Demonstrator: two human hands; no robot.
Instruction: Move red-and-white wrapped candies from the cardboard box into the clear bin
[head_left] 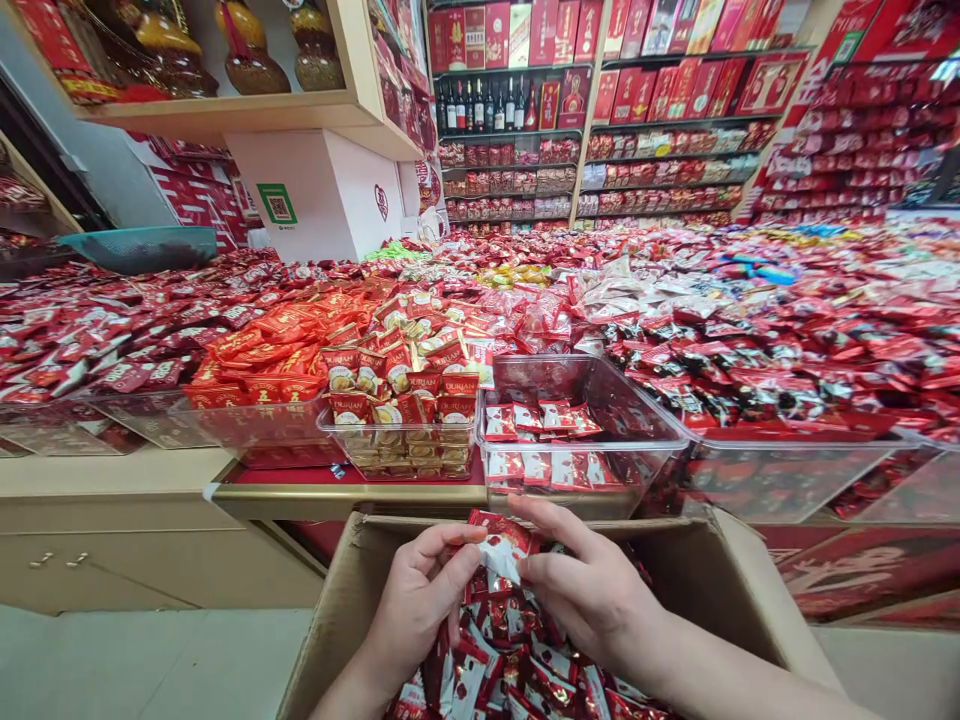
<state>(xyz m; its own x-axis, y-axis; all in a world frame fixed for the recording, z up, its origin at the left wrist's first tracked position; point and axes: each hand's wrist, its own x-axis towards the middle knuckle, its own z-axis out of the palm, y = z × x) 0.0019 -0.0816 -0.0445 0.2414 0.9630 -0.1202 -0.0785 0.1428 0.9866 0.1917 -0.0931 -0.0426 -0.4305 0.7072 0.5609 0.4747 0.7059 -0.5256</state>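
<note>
A small red and white wrapped candy packet (504, 548) is held between my two hands above an open cardboard box (757, 590). My left hand (424, 595) pinches its left side between thumb and forefinger. On the other side, the thumb and fingers of my right hand (592, 585) grip the packet's right edge. Loose candy packets (510, 665) of the same colours fill the box below. Just beyond the box stands a clear plastic bin (637, 425), with similar packets (551, 465) laid in rows in its front left part.
A bin of durian candies (401, 435) stands left of the clear bin, beside orange-red packets (262, 355). To the right, another bin (795, 470) is heaped with red packets. A teal basket (142, 250) and a white pillar (292, 195) stand further back.
</note>
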